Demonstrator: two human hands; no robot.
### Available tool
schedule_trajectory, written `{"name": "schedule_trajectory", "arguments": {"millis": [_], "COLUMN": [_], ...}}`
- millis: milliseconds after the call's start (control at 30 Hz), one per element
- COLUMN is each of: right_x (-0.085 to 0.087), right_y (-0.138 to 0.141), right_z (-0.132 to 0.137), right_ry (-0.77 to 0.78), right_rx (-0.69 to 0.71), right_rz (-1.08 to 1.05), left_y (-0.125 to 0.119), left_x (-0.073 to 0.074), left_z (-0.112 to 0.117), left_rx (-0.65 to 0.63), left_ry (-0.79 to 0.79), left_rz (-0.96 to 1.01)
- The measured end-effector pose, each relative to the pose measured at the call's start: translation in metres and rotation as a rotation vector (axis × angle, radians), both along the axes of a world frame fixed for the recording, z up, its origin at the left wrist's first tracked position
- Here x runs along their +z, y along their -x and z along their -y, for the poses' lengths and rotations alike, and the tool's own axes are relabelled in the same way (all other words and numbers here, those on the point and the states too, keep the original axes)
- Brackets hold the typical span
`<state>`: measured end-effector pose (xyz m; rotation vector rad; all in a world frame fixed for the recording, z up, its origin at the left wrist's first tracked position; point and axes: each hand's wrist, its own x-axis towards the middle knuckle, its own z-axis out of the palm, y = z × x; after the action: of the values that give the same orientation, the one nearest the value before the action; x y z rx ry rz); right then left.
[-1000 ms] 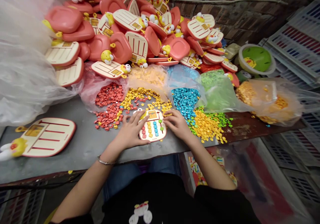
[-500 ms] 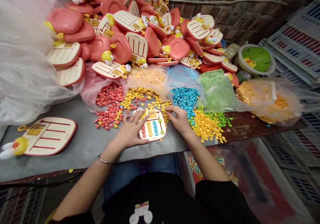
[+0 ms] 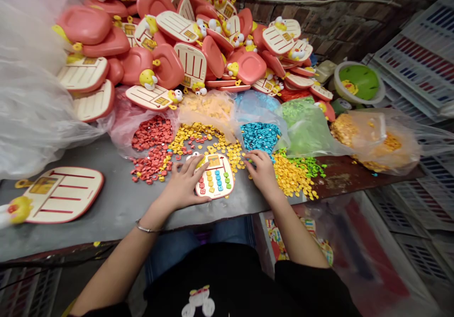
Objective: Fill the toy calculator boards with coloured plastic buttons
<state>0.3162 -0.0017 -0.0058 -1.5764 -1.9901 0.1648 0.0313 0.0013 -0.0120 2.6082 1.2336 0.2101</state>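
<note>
My left hand (image 3: pixel 182 182) grips the left end of a cream toy board (image 3: pixel 214 192) with a red rim, thumb along its near edge and fingers over the yellow animal head. Rows of red, yellow, blue and green beads (image 3: pixel 227 180) sit in the board's slots. Just right of the board, my right hand (image 3: pixel 262 170) hovers near loose yellow beads (image 3: pixel 234 155), thumb and forefinger tips drawn together. Whatever is between those tips is too small to make out. Blue beads (image 3: pixel 260 136) spill from a bag beyond this hand.
Another toy board (image 3: pixel 67 194) with bare slots lies at left. Red beads (image 3: pixel 152 135), yellow beads (image 3: pixel 294 177) and green beads (image 3: pixel 312 165) lie in heaps. Behind them are plastic bags (image 3: pixel 305 128) and a pile of red-backed boards (image 3: pixel 251 66). A green bowl (image 3: pixel 359 81) stands at back right.
My right hand has moved slightly right, away from the board's edge. The green slot now shows more beads grouped together. My left hand stays on the board; the view has shifted slightly.
</note>
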Motion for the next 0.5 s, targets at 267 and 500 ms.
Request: {"name": "schedule_trajectory", "arguments": {"millis": [267,500], "right_x": [-0.006,-0.004], "right_y": [-0.008,0.046], "right_z": [-0.008,-0.033], "right_ry": [-0.007,0.016], "right_rx": [0.020,0.293], "right_rz": [-0.083,-0.111], "left_y": [0.000,0.001], "left_x": [-0.001,-0.002], "left_z": [0.000,0.001], "left_rx": [-0.003,0.000], "left_ry": [0.003,-0.012], "left_rz": [0.014,0.010]}}
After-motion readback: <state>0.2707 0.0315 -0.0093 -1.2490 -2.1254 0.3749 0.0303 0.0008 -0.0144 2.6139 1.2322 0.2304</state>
